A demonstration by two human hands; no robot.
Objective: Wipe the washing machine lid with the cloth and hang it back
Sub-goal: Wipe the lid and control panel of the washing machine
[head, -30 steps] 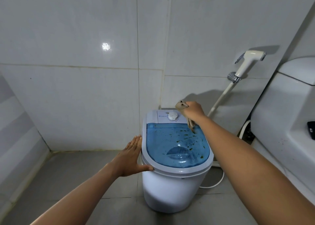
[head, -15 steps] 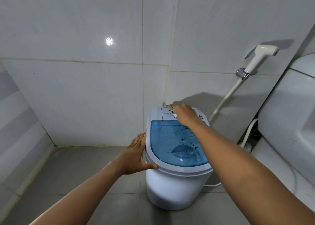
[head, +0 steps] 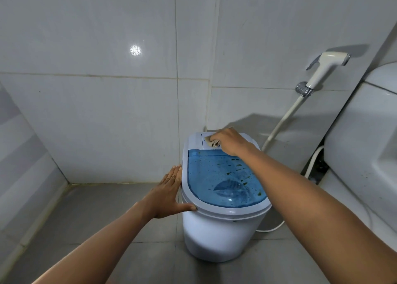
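Head view: the right hand [head: 231,142], clenched on the cloth [head: 211,142], has dropped onto the white control panel [head: 196,140]; the spotted blue lid [head: 221,178] remains unwiped. The left hand [head: 169,192], released, braces the washing machine [head: 219,234].

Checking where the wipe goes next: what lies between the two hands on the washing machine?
In the head view, the speckled blue lid spans between the left hand and the right hand holding the cloth.

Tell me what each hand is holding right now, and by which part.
The right hand holds the bunched cloth pressed on the washing machine's rear panel; one end pokes out. The left hand holds nothing, resting flat against the washing machine rim.
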